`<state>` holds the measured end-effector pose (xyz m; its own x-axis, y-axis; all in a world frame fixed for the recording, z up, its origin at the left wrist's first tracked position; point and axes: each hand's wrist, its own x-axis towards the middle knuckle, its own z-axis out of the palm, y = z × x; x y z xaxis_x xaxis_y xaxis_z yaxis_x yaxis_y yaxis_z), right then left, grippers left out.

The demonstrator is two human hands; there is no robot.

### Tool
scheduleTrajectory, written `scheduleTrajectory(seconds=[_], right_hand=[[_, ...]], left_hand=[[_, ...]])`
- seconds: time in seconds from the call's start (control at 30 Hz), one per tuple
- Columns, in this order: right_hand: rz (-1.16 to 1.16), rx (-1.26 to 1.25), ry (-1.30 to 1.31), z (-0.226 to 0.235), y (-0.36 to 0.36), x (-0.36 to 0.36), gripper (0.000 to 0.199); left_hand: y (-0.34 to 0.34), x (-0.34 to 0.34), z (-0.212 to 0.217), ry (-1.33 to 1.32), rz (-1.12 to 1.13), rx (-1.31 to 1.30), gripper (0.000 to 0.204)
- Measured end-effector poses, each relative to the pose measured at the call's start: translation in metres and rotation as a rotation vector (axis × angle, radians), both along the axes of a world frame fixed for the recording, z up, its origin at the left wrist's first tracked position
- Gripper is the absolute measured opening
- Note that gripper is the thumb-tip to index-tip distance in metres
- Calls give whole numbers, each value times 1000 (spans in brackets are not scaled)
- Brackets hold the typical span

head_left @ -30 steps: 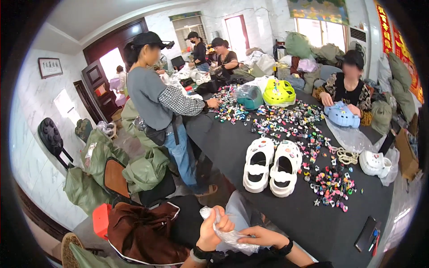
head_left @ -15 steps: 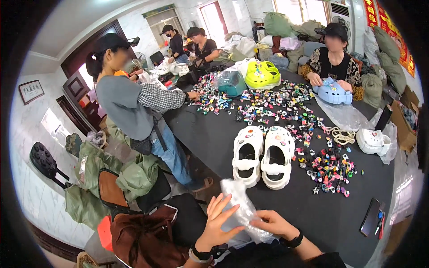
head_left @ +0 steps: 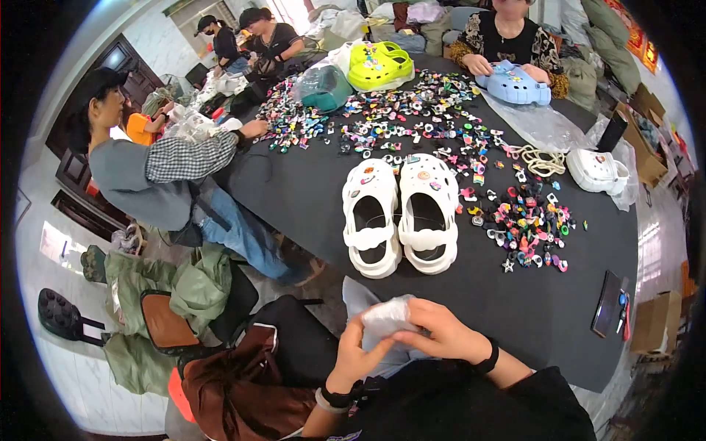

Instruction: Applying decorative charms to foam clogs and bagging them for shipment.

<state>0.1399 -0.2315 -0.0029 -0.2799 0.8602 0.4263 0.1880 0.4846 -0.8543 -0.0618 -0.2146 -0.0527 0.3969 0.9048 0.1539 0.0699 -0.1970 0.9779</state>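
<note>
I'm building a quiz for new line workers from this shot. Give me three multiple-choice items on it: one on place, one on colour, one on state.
1. Where does the pair of white clogs stand?
A. on the dark table, beside the loose charms
B. on the floor
C. on a chair

2. What colour are the clogs at the far end of the table?
A. red
B. lime green
C. black

3. How is the clear plastic bag held?
A. flat on the table
B. hanging from one hand
C. bunched between both hands

Answers: 1 A, the pair sits side by side on the tabletop with charms to its right. 2 B, they are bright lime. 3 C, the left hand and the right hand both close around the crumpled bag.
</note>
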Motion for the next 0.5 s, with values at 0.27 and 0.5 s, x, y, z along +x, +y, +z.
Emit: scheduleTrajectory(seconds=[0.27,0.5], right_hand=[[-281,23,-81,-13,12,-15,32],[-113,76,-162,-4,57,-13,29]], left_hand=[[12,-3,-1,-125,57,4,45],[34,-19,4,-185,163,-63,54]])
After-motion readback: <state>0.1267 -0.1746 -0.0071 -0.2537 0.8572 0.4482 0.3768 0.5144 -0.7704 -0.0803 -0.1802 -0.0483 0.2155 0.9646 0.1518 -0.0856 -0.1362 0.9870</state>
